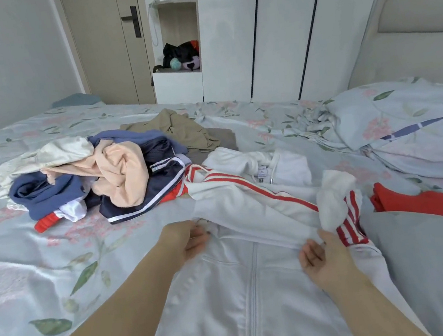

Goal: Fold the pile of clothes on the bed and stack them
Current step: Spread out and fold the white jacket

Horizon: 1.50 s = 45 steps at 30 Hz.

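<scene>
The white jacket (259,289) is being laid flat on the bed (57,260), with the pile of clothes (97,173) beyond it. Its left edge is being pinched by the fingers (198,245) of the left hand (187,240). The right hand (325,260) is being held open beside its folded sleeve (261,204).

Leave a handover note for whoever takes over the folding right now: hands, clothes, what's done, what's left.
Left hand: at the white zip jacket's left edge; grip blurred.
Right hand: open, beside its red-striped sleeve.
Pile of clothes: unfolded, further left on the bed.
Done: jacket laid out, zip up.
Left: fold it, fold the pile, stack.
</scene>
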### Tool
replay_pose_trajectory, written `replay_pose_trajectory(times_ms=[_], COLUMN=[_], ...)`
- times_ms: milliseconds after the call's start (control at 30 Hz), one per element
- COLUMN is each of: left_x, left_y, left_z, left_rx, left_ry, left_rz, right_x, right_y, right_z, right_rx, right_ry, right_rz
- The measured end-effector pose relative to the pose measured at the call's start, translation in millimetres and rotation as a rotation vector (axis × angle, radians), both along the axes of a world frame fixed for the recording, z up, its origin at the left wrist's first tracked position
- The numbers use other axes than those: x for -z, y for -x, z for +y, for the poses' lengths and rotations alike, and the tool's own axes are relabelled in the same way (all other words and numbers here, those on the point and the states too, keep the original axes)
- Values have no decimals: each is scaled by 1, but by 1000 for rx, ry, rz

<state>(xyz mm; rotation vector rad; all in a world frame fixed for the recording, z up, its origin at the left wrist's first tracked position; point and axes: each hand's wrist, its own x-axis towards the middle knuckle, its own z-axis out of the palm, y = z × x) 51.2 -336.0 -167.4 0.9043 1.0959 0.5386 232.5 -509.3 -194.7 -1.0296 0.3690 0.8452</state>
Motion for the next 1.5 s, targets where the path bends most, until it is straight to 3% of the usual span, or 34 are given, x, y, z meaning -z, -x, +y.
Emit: replay_pose_trajectory(times_ms=[100,233,400,433,533,600,667,733,867,933,1033,1100,1200,1267,1333,1400,1500], left_x=[3,5,1,1,5,8,19,31,40,41,49,53,53,54,59,53,51], left_y=[-10,-25,-48,-51,-55,-46,-31,-20,-25,-28,-26,-25,-24,-21,-21,-24,-31], left_z=[0,2,4,6,15,27,41,45,40,39,41,42,37,32,31,30,38], left_rx=[54,65,-89,-130,-292,-449,-525,-424,-219,-211,-213,-202,-97,4,70,28,-154], left_ry=[20,187,310,302,237,175,50,-96,-259,-306,-350,-368,-505,-687,-806,-738,-490], left_rz=[-10,-43,-155,-167,-250,-366,-337,-188,-43,-6,54,60,62,105,143,163,227], right_x=[-5,-7,-19,-20,-17,-16,-6,5,8,5,1,-1,-7,-15,-23,-17,15], right_y=[-12,-24,-30,-32,-38,-33,-24,-18,-12,-15,-24,-30,-40,-46,-50,-51,-46], right_z=[7,20,39,42,49,53,57,61,72,79,91,97,99,96,88,67,32], right_rx=[11,20,27,57,0,-198,-432,-511,-285,-350,-744,-837,-595,-272,131,362,297], right_ry=[51,142,108,172,636,901,1086,1158,1208,1157,985,999,864,674,392,225,334], right_rz=[39,0,-149,-210,-563,-841,-1043,-1110,-1340,-1472,-1340,-1294,-1276,-1227,-1034,-763,-586])
